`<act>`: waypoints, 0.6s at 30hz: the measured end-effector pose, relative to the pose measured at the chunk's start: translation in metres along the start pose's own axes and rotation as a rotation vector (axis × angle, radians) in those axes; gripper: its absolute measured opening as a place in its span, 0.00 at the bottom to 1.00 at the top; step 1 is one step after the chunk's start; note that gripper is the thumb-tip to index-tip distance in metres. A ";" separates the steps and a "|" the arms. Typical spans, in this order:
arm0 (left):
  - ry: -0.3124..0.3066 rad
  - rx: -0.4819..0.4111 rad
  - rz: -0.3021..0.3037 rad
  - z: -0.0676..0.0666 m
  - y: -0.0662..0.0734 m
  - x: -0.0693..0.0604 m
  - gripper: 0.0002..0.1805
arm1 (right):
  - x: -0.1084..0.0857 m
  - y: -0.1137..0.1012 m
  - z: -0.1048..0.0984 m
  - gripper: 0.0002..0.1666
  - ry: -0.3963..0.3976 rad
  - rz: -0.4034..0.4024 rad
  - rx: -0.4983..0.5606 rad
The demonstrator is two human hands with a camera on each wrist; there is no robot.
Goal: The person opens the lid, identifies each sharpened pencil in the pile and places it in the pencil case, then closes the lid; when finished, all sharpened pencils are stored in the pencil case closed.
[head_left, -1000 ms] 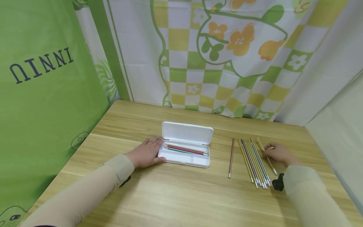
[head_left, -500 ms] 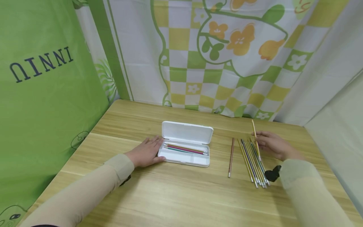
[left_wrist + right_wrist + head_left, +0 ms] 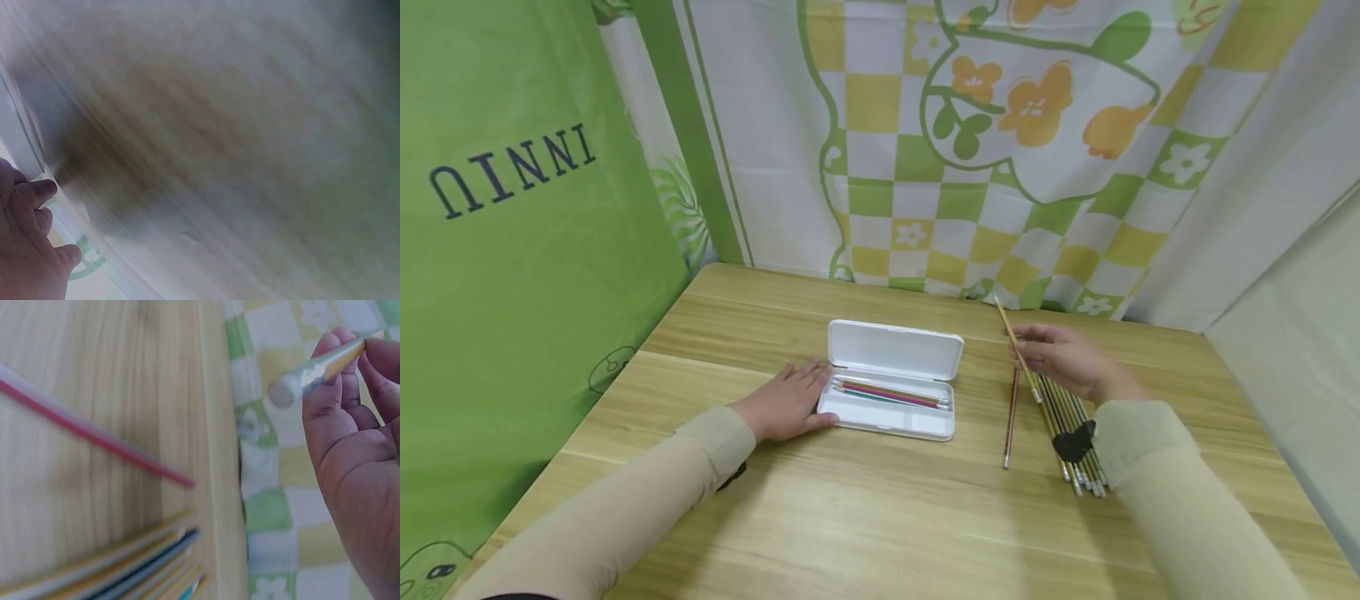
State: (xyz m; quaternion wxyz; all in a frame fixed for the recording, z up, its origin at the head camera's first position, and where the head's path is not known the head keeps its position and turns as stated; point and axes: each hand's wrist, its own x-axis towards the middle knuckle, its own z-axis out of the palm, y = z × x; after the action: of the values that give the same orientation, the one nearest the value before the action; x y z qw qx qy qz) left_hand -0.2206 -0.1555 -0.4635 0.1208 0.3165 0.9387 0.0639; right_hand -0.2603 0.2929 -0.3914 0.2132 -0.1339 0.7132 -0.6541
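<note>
A yellow pencil (image 3: 1018, 354) is pinched between the thumb and fingers of my right hand (image 3: 1070, 358), raised over the table. In the right wrist view the pencil's eraser end (image 3: 284, 390) points toward the camera. My left hand (image 3: 786, 406) lies flat on the table, fingers straight, against the left side of a white pencil case (image 3: 857, 417). Its lid (image 3: 895, 350) stands open, and several pencils (image 3: 891, 395) lie in its rear compartment. Below my right hand a row of several pencils (image 3: 1086, 479) is partly hidden by the wrist.
A red pencil (image 3: 1011, 425) lies alone between the case and the row. The wooden table (image 3: 850, 517) meets a patterned curtain (image 3: 917, 200) at the back. A green cloth (image 3: 535, 275) hangs at the left.
My right hand has picked up the yellow pencil from the right of the row, lifted it and carried it leftward. The left hand and the case have stayed in place.
</note>
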 end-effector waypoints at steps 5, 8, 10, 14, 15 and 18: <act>-0.009 0.013 -0.008 0.002 -0.001 0.001 0.50 | 0.012 -0.011 0.022 0.22 -0.034 0.001 -0.066; -0.008 0.015 -0.010 0.001 -0.001 0.001 0.50 | 0.019 -0.016 0.034 0.25 -0.061 0.013 -0.136; -0.005 0.016 -0.009 -0.001 0.001 0.000 0.49 | 0.023 -0.020 0.043 0.25 -0.080 0.025 -0.184; -0.008 0.018 -0.012 -0.005 0.004 -0.001 0.48 | 0.032 -0.021 0.058 0.24 -0.119 0.033 -0.267; -0.008 0.017 -0.009 -0.005 0.005 -0.001 0.48 | 0.034 -0.020 0.061 0.24 -0.127 0.034 -0.287; -0.013 0.021 -0.007 -0.005 0.005 -0.001 0.48 | 0.040 -0.017 0.071 0.22 -0.160 0.029 -0.329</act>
State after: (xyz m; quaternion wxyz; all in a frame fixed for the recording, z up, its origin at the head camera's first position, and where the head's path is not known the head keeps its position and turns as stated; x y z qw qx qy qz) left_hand -0.2184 -0.1526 -0.4570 0.1239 0.3149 0.9396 0.0514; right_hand -0.2629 0.2100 -0.3831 0.2538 -0.2081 0.7932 -0.5129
